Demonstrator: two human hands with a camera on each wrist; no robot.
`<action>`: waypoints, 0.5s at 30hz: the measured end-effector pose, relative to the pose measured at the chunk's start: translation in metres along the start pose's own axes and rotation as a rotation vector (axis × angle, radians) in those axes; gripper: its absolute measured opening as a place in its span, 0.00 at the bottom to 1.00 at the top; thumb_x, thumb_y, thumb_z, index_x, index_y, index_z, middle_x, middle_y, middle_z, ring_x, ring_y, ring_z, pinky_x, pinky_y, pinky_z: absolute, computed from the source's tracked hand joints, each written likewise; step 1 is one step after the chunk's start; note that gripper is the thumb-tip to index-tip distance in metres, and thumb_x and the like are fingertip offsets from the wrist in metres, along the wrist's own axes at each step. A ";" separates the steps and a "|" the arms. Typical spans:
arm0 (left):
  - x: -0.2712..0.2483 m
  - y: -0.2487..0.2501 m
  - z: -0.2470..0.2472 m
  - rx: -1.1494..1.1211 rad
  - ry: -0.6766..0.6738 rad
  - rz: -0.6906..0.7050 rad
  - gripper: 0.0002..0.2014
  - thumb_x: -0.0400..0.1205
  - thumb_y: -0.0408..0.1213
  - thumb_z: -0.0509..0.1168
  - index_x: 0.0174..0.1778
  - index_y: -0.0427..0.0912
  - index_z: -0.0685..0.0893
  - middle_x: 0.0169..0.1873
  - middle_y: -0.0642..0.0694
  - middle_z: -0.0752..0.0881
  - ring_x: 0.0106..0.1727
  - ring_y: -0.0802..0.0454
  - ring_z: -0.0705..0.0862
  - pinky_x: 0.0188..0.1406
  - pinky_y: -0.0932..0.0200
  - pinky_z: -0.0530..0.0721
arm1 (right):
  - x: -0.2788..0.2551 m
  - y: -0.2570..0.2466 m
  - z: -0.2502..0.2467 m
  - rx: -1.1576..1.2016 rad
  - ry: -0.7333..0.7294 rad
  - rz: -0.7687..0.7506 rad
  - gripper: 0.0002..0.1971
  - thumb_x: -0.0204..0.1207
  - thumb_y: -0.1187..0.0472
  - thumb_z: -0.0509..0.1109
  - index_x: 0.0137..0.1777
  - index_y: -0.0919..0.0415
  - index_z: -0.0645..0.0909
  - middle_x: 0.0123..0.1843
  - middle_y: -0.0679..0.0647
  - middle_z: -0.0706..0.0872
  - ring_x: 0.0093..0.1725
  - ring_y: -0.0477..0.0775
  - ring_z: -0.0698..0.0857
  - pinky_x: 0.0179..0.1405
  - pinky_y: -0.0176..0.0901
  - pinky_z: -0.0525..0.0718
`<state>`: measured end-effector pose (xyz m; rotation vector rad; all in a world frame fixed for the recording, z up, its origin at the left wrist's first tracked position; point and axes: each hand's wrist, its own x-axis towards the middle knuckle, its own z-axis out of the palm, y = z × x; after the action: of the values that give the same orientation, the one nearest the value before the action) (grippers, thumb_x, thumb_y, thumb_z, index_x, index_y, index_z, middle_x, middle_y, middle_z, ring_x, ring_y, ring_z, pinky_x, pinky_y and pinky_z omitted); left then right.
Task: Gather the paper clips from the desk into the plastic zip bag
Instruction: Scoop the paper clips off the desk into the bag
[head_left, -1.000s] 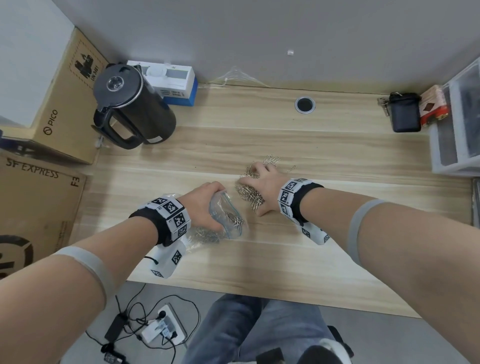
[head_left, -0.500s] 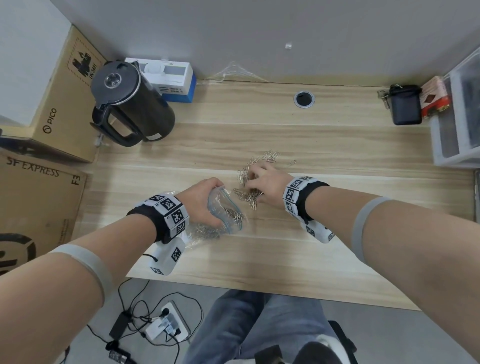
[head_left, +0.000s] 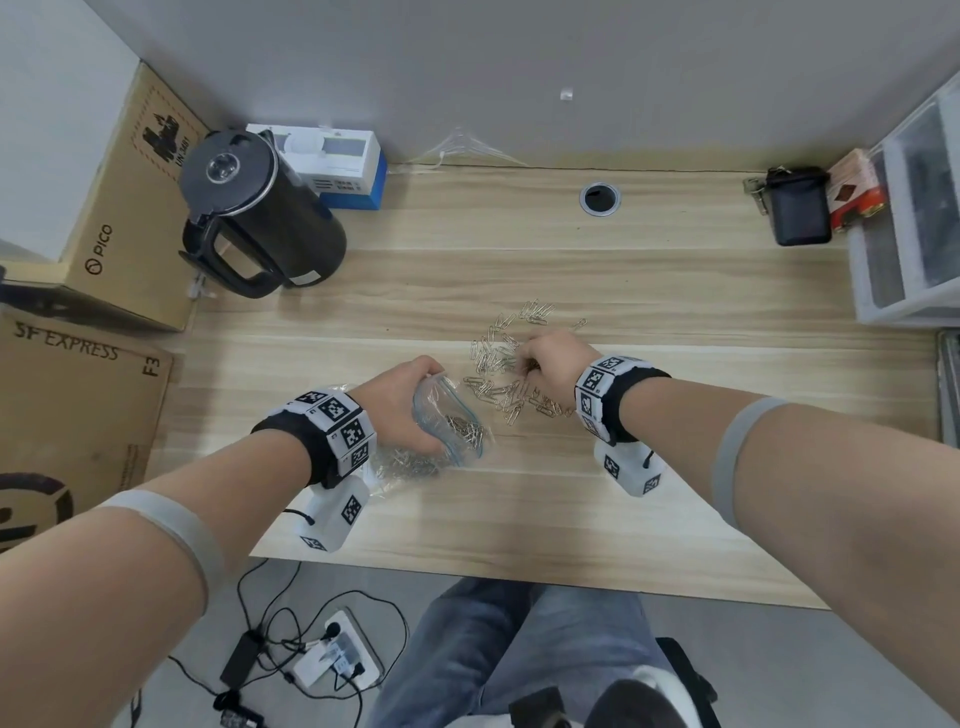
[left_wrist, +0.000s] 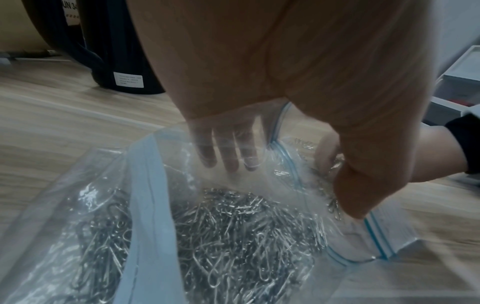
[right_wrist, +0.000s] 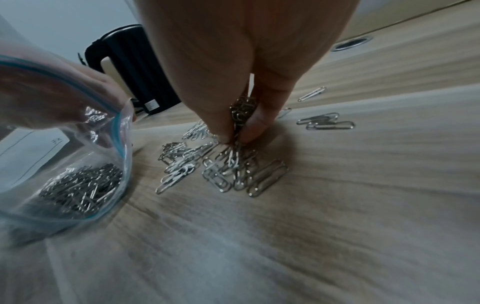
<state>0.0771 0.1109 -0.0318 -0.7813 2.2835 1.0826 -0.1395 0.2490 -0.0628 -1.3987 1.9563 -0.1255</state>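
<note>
A clear zip bag (head_left: 451, 422) with a blue seal lies on the wooden desk (head_left: 675, 291), its mouth facing right. My left hand (head_left: 400, 402) grips its rim and holds the mouth wide; fingers (left_wrist: 226, 148) show through the plastic and the thumb presses the seal. A heap of silver paper clips (left_wrist: 233, 226) fills the bag (right_wrist: 78, 185). Loose paper clips (head_left: 506, 364) are scattered on the desk to the right of the mouth. My right hand (head_left: 540, 364) is down among them, thumb and fingers (right_wrist: 255, 121) pinching a small bunch of clips (right_wrist: 240, 112) against the desk.
A black kettle (head_left: 260, 213) stands at the back left with a white and blue box (head_left: 343, 163) behind it. Cardboard boxes (head_left: 119, 208) line the left edge. A black pouch (head_left: 797, 213) and clear drawers (head_left: 914, 218) sit at the right. A cable hole (head_left: 599, 198) lies behind the clips.
My right hand has moved from the bag's mouth back to the right into the scattered clips and pinched a bunch. The left hand keeps the bag held wide in the same spot.
</note>
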 end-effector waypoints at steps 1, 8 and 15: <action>0.000 0.001 0.000 0.001 -0.003 0.000 0.48 0.59 0.50 0.86 0.74 0.49 0.69 0.59 0.52 0.82 0.56 0.53 0.85 0.57 0.52 0.87 | -0.001 -0.001 -0.004 0.007 -0.008 0.023 0.15 0.77 0.71 0.63 0.55 0.58 0.88 0.57 0.53 0.88 0.58 0.57 0.86 0.57 0.43 0.83; -0.004 0.011 -0.003 0.030 0.003 0.017 0.41 0.64 0.45 0.85 0.68 0.50 0.68 0.48 0.53 0.83 0.43 0.59 0.83 0.36 0.67 0.78 | -0.004 -0.012 -0.020 0.221 0.069 0.061 0.10 0.76 0.67 0.70 0.51 0.56 0.91 0.51 0.49 0.91 0.51 0.48 0.89 0.59 0.43 0.86; -0.006 0.012 -0.009 0.008 0.006 0.013 0.48 0.58 0.49 0.88 0.69 0.53 0.67 0.53 0.50 0.84 0.53 0.51 0.86 0.53 0.49 0.88 | -0.006 -0.056 -0.022 0.640 -0.130 -0.021 0.07 0.68 0.67 0.81 0.38 0.54 0.92 0.32 0.57 0.91 0.31 0.49 0.87 0.34 0.36 0.86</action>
<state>0.0712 0.1113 -0.0166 -0.7681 2.2994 1.0780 -0.1076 0.2244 -0.0177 -0.9712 1.5911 -0.5989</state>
